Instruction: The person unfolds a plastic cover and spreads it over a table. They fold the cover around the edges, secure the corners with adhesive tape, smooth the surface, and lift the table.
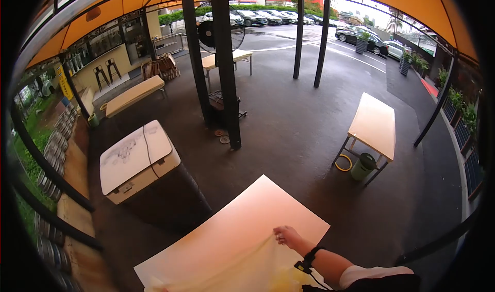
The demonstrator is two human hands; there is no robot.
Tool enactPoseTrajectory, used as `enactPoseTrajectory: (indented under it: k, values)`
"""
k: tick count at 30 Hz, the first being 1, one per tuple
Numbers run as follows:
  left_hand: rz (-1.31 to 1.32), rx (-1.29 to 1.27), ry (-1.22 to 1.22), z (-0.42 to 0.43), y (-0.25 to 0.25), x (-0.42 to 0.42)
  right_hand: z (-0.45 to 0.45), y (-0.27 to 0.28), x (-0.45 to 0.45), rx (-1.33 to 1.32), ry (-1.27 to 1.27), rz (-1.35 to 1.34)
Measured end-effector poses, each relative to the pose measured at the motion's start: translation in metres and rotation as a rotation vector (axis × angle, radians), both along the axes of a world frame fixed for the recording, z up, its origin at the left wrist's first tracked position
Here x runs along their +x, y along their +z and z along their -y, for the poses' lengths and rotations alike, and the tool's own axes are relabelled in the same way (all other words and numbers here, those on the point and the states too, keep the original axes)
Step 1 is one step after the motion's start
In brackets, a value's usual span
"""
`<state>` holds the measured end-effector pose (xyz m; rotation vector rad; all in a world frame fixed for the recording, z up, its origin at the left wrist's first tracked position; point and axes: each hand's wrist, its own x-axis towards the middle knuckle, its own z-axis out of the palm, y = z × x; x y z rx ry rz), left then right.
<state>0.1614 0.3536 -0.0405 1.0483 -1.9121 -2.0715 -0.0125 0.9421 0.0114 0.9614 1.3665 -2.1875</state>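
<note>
At the near edge, right hand (287,237) closed on a thin, pale yellow sheet (242,266), pinching its far right corner between thumb and fingers. Sheet lies loosely over the near part of a pale-topped counter (221,227), partly see-through, with folds running near-left from the grip. Dark band (308,259) on the right wrist. Left hand: not clearly made out; state cannot be told. Beyond the counter, to the left: bulky chest (135,160) with a whitish, dark-smudged lid and a dark cord across it. To the right: long table (374,122) on metal legs; green bin (364,167) at its near end, yellow ring (343,162) on the floor just left of the bin. Farther, left of middle: dark posts (226,80), black fan (206,32) partly behind them. Far left: two tall stools (113,69). Farthest: row of parked cars (273,18) before a green hedge (175,18).
</note>
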Motion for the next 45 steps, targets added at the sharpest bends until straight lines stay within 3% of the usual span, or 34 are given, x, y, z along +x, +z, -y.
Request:
enactPoseTrajectory:
  k: [1, 2, 3, 4, 5, 7, 10, 13, 17, 21, 27, 30, 32, 34, 35, 36, 37, 39, 41, 43, 45]
  values:
    - [0.067, 0.061, -0.021, 0.002, 0.029, -0.035, 0.007, 0.016, -0.021, 0.056, -0.028, -0.023]
    - [-0.353, 0.128, 0.081, -0.009, 0.014, -0.072, 0.012, 0.037, -0.045, 0.111, -0.046, -0.036]
    - [-0.022, 0.544, 0.102, 0.07, -0.025, -0.11, 0.008, 0.038, -0.068, 0.078, 0.02, -0.182]
    - [-0.083, 0.471, 0.106, 0.008, 0.102, -0.14, 0.01, 0.048, -0.099, 0.137, 0.015, -0.165]
    - [-0.095, 0.449, 0.301, -0.009, 0.151, -0.173, 0.013, 0.069, -0.124, 0.087, -0.014, -0.229]
    - [-0.162, 0.421, 0.291, 0.014, 0.193, -0.229, 0.022, 0.125, -0.163, 0.065, -0.078, -0.394]
    - [-0.324, 0.382, 0.26, -0.005, 0.295, -0.268, 0.027, 0.204, -0.184, 0.078, -0.147, -0.68]
    - [-0.406, 0.206, 0.188, -0.018, 0.361, -0.268, 0.02, 0.245, -0.178, -0.039, -0.155, -0.731]
    - [-0.411, 0.015, 0.095, -0.024, 0.401, -0.253, 0.006, 0.26, -0.177, -0.131, -0.151, -0.764]
    - [-0.369, -0.094, 0.026, -0.015, 0.408, -0.243, -0.002, 0.262, -0.182, -0.144, -0.145, -0.796]
    - [-0.506, -0.091, -0.011, -0.038, 0.429, -0.214, -0.016, 0.261, -0.175, 0.102, -0.075, -0.931]
    - [-0.677, 0.039, 0.073, -0.031, 0.396, -0.157, -0.038, 0.26, -0.137, 0.137, -0.056, -1.105]
    - [-0.608, 0.134, 0.399, -0.086, 0.392, -0.099, -0.067, 0.23, -0.099, 0.161, -0.027, -1.08]
    - [-0.578, 0.263, 0.271, -0.047, 0.291, -0.009, -0.087, 0.215, -0.044, 0.163, 0.232, -1.07]
    - [-0.426, 0.239, 0.383, -0.086, 0.29, 0.012, -0.099, 0.199, -0.014, 0.137, 0.317, -0.893]
    - [-0.236, 0.222, 0.429, -0.094, 0.256, 0.045, -0.09, 0.202, 0.011, 0.129, 0.382, -0.815]
    - [-0.151, 0.217, 0.355, -0.09, 0.205, 0.088, -0.095, 0.183, 0.035, 0.182, 0.463, -0.708]
    - [0.087, 0.316, 0.432, -0.103, 0.129, 0.154, -0.104, 0.139, 0.072, 0.235, 0.662, -0.493]
    - [0.309, 0.5, 0.508, -0.119, 0.082, 0.191, -0.09, 0.107, 0.095, 0.183, 0.646, -0.347]
    - [0.317, 0.614, 0.576, -0.12, 0.029, 0.214, -0.08, 0.068, 0.1, 0.142, 0.558, -0.188]
    - [0.34, 0.671, 0.645, -0.12, 0.014, 0.215, -0.069, 0.045, 0.103, 0.115, 0.444, -0.031]
